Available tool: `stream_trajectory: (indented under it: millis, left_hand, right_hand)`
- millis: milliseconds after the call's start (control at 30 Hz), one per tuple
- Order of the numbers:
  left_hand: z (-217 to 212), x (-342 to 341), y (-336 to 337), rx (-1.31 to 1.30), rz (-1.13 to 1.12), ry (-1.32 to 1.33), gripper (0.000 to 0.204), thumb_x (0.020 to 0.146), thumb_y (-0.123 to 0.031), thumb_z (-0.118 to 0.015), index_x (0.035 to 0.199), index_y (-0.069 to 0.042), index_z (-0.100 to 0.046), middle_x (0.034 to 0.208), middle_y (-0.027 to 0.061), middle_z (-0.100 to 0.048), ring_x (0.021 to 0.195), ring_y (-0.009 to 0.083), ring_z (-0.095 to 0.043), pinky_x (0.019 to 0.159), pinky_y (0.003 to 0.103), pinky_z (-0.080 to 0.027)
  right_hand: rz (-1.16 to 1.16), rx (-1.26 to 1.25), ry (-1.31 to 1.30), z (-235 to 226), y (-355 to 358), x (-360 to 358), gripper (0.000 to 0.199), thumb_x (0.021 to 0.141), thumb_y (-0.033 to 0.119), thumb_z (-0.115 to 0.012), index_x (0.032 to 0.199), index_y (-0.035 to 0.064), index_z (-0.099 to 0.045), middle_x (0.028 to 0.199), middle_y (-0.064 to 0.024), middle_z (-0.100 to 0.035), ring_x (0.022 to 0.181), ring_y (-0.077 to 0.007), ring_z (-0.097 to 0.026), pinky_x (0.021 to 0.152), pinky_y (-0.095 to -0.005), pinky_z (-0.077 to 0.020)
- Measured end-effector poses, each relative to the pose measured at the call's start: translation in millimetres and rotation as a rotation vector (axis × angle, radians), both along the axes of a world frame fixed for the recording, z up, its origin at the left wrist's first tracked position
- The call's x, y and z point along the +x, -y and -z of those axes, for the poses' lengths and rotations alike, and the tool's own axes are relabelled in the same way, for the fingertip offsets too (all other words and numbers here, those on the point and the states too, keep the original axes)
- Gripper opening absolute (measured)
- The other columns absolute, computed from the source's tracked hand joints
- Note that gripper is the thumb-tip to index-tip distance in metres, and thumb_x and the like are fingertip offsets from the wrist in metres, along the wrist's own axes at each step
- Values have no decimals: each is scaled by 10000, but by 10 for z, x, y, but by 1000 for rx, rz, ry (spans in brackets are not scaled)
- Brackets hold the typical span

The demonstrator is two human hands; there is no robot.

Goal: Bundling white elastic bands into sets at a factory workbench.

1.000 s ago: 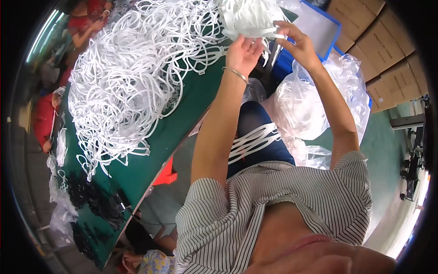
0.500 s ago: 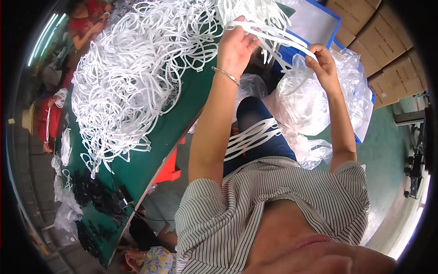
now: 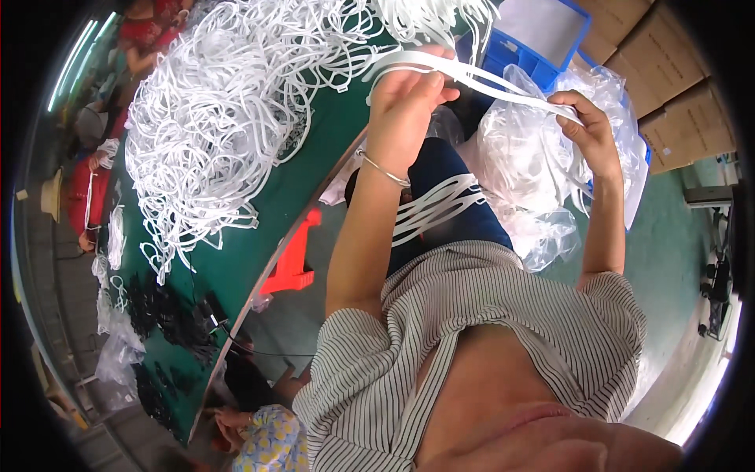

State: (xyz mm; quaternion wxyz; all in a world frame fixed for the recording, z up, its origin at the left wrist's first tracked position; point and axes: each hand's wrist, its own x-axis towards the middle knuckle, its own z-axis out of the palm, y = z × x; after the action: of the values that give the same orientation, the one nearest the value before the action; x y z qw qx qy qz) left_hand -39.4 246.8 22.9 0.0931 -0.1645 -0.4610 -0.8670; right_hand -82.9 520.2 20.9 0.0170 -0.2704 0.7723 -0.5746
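Note:
Between my two raised hands stretch several white strap loops [image 3: 491, 81], held nearly level. My left hand [image 3: 405, 110] has them across its fingers, the thumb bent in toward them. My right hand [image 3: 588, 130] pinches their other end between thumb and fingers, and loose strands dangle below it. Across my thigh lies another set of white strap loops [image 3: 440, 206]. Left of my left hand, a big tangled heap of the same white loops [image 3: 212, 126] covers much of the green table [image 3: 236, 275].
Clear plastic bags of white goods [image 3: 515, 157] stand beyond my lap, near a blue crate [image 3: 528, 59]. Cardboard boxes [image 3: 668, 71] are stacked far right. A red stool [image 3: 292, 256] is by the table edge. Black parts [image 3: 169, 318] lie on the table. Co-workers sit around it.
Both hands have come slightly nearer, the right one also moving to the right. The straps between them are now drawn into a longer, narrower band.

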Motion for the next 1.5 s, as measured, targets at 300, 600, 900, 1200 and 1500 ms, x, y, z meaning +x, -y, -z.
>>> stream_trajectory:
  millis: [300, 600, 900, 1200, 1500]
  left_hand:
    - [-302, 188, 61, 80, -82, -201, 97, 871, -80, -468, 912, 2, -501, 763, 100, -559, 709, 184, -567, 698, 319, -483]
    - [-706, 407, 471, -58, 108, -531, 153, 896, -141, -434, 777, -59, -485, 575, -4, -407, 479, 76, -351, 445, 199, -281]
    - [-554, 696, 284, -936, -128, 27, 102, 785, -91, -555, 831, -5, -585, 646, -11, -519, 558, 35, -438, 490, 195, -340]
    - [-63, 748, 297, -962, 395, 256, 181, 772, -132, -605, 889, 4, -581, 620, 0, -538, 536, 43, -482, 475, 187, -371]
    - [347, 1288, 984, -926, 434, 592, 116, 807, -106, -565, 833, 6, -571, 616, 11, -537, 541, 61, -501, 508, 195, -411]
  right_hand:
    - [-237, 201, 262, 356, 77, 62, 228, 723, -74, -559, 939, -1, -568, 898, -11, -556, 899, -105, -499, 821, -227, -381]
    - [-289, 255, 390, 558, -2, 36, 383, 634, 7, -594, 1015, 32, -562, 921, -20, -546, 725, -78, -497, 645, -201, -424]
    - [-379, 163, 19, 164, 372, 294, 471, 672, 168, -636, 1119, 82, -517, 907, -7, -506, 836, -115, -436, 744, -255, -363]
    - [-108, 21, 136, 229, 546, 540, 292, 873, 276, -510, 890, 4, -614, 823, -9, -585, 645, -81, -443, 603, -215, -396]
    - [-92, 263, -17, 354, 120, 449, 211, 877, 175, -504, 899, -11, -601, 836, -9, -581, 640, -81, -412, 611, -204, -387]
